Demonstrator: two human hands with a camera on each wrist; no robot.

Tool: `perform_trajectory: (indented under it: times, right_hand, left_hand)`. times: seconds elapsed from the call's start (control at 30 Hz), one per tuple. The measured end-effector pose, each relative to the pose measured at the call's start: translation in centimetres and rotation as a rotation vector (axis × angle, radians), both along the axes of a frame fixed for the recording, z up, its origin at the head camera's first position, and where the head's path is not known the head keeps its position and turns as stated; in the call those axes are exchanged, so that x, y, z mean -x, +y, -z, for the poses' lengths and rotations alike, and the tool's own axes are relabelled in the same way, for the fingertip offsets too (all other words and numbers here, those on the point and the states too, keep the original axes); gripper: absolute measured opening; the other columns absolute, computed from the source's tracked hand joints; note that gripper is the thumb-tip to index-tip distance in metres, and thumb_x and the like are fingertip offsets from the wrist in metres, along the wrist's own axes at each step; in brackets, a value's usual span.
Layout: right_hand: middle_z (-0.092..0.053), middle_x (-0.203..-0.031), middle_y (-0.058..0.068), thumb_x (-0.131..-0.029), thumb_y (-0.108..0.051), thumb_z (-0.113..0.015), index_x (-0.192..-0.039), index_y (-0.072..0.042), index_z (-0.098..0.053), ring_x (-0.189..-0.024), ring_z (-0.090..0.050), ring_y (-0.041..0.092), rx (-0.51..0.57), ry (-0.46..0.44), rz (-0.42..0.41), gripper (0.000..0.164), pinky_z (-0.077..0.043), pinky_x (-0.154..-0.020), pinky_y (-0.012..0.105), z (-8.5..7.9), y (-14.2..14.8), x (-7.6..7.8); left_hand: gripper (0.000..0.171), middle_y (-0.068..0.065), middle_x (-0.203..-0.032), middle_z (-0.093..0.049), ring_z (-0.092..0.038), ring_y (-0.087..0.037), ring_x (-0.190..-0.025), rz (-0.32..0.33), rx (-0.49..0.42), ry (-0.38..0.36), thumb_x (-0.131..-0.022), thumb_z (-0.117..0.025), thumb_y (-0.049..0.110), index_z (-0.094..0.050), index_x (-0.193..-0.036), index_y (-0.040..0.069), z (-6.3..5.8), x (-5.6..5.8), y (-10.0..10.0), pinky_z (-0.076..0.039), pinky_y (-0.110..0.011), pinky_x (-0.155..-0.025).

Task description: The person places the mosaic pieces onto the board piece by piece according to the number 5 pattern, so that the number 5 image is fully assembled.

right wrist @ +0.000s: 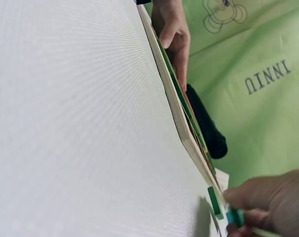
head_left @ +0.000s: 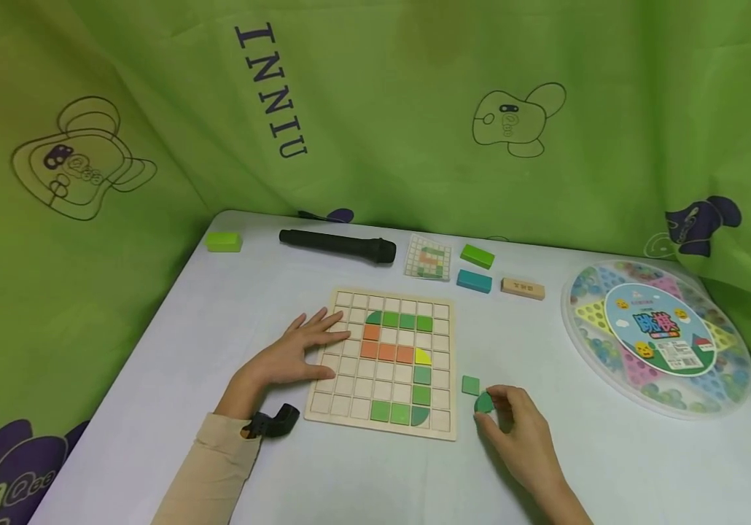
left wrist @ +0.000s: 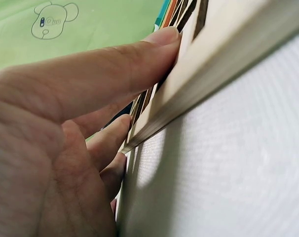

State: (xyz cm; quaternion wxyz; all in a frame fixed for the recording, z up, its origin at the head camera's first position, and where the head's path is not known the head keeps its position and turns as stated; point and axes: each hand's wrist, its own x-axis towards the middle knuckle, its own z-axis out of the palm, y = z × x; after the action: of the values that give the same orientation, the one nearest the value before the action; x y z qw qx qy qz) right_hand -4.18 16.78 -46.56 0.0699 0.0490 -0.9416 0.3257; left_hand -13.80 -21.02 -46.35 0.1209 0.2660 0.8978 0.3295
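Note:
A wooden grid board (head_left: 343, 383) lies on the white table with green, orange and yellow tiles set in some squares. My left hand (head_left: 297, 348) rests on the board's left edge, fingers spread; the left wrist view shows the thumb (left wrist: 162, 39) on the rim. To the right of the board, my right hand (head_left: 520, 430) pinches a dark green round-edged tile (head_left: 484, 402) between thumb and fingertips. Just beside it a green square tile (head_left: 470, 385) lies flat on the table. In the right wrist view the right hand (right wrist: 273, 200) is partly cut off.
A patterned card (head_left: 428, 257) lies behind the board, with a black microphone (head_left: 339, 246) to its left. Green (head_left: 477, 256), blue (head_left: 475, 281) and wooden blocks (head_left: 523, 289) lie right of the card. Another green block (head_left: 224, 242) sits far left. A round game box (head_left: 660, 335) stands right.

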Motion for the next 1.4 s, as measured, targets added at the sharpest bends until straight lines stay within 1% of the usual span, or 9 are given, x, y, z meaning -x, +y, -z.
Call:
perform_trajectory:
  times: [0.13, 0.23, 0.43, 0.6, 0.7, 0.9, 1.1, 1.23, 1.4]
  right_hand:
    - [-0.064, -0.099, -0.004, -0.075, -0.004, -0.077, -0.11, -0.008, -0.062, -0.088, -0.058, 0.01, 0.06, 0.08, -0.064, 0.038, -0.051, -0.076, 0.02, -0.1, -0.3, 0.0]
    - [-0.065, -0.1, -0.006, -0.073, -0.001, -0.078, -0.11, -0.011, -0.064, -0.087, -0.059, 0.008, 0.107, 0.111, -0.145, 0.041, -0.05, -0.076, 0.019, -0.4, -1.1, 0.1]
    - [-0.064, -0.103, -0.01, -0.072, 0.0, -0.077, -0.109, -0.013, -0.065, -0.088, -0.06, 0.005, 0.179, 0.065, -0.316, 0.042, -0.053, -0.077, 0.024, -0.7, -4.3, 0.5]
    - [-0.063, -0.108, -0.012, -0.076, -0.006, -0.076, -0.11, -0.015, -0.066, -0.098, -0.058, 0.005, 0.185, 0.043, -0.466, 0.037, -0.052, -0.082, 0.025, -0.8, -7.3, 1.2]
    - [-0.062, -0.108, -0.013, -0.078, -0.008, -0.075, -0.11, -0.017, -0.067, -0.101, -0.057, 0.006, 0.179, 0.017, -0.523, 0.034, -0.051, -0.083, 0.026, -0.8, -8.9, 1.7]
    - [-0.064, -0.108, -0.013, -0.081, -0.014, -0.072, -0.11, -0.021, -0.068, -0.101, -0.055, 0.005, 0.122, -0.074, -0.575, 0.03, -0.049, -0.085, 0.028, -0.7, -11.1, 2.5]
    - [-0.063, -0.105, -0.011, -0.082, -0.014, -0.07, -0.11, -0.019, -0.068, -0.098, -0.053, 0.006, 0.062, -0.064, -0.603, 0.028, -0.048, -0.08, 0.024, -0.4, -11.9, 2.8]
    - [-0.062, -0.104, -0.009, -0.081, -0.014, -0.071, -0.109, -0.019, -0.069, -0.096, -0.051, 0.007, 0.052, -0.052, -0.611, 0.029, -0.046, -0.076, 0.021, -0.4, -12.2, 2.9]
    - [-0.061, -0.105, -0.009, -0.08, -0.014, -0.071, -0.108, -0.018, -0.069, -0.095, -0.05, 0.007, 0.046, -0.056, -0.614, 0.029, -0.045, -0.076, 0.02, -0.5, -12.4, 3.0]
  left_hand:
    - [0.069, -0.006, -0.157, -0.025, -0.009, -0.033, -0.147, 0.005, -0.001, -0.001, -0.078, -0.074, 0.039, -0.05, -0.139, 0.017, 0.0, 0.1, 0.1, 0.001, -0.056, -0.116]
    - [0.069, -0.005, -0.157, -0.025, -0.009, -0.032, -0.147, 0.005, 0.002, -0.001, -0.078, -0.074, 0.038, -0.05, -0.139, 0.018, -0.1, 0.2, 0.2, 0.001, -0.056, -0.117]
    - [0.068, -0.004, -0.157, -0.024, -0.008, -0.031, -0.147, 0.008, 0.008, -0.003, -0.078, -0.074, 0.037, -0.049, -0.139, 0.018, 0.0, 0.4, 0.2, 0.001, -0.055, -0.117]
    - [0.068, -0.005, -0.157, -0.024, -0.009, -0.032, -0.147, 0.011, 0.002, -0.006, -0.078, -0.074, 0.036, -0.05, -0.139, 0.017, 0.1, 0.4, 0.2, 0.001, -0.055, -0.117]
    - [0.068, -0.006, -0.157, -0.025, -0.009, -0.033, -0.147, 0.011, -0.003, -0.003, -0.078, -0.074, 0.036, -0.05, -0.139, 0.017, 0.1, 0.3, 0.3, 0.0, -0.056, -0.117]
    - [0.068, -0.006, -0.156, -0.026, -0.01, -0.033, -0.147, 0.017, -0.007, 0.002, -0.078, -0.074, 0.036, -0.05, -0.139, 0.017, 0.1, 0.1, 0.3, 0.0, -0.056, -0.116]
    - [0.067, -0.006, -0.156, -0.026, -0.01, -0.033, -0.147, 0.016, -0.01, 0.004, -0.078, -0.074, 0.035, -0.051, -0.138, 0.017, -0.1, 0.0, 0.3, 0.0, -0.056, -0.116]
    - [0.067, -0.006, -0.156, -0.026, -0.011, -0.033, -0.147, 0.012, -0.004, 0.008, -0.078, -0.074, 0.035, -0.051, -0.138, 0.017, -0.2, -0.1, 0.2, -0.001, -0.057, -0.116]
    - [0.067, -0.007, -0.156, -0.026, -0.011, -0.035, -0.146, 0.007, 0.001, 0.014, -0.079, -0.074, 0.036, -0.051, -0.138, 0.017, -0.2, -0.2, 0.0, -0.001, -0.058, -0.116]
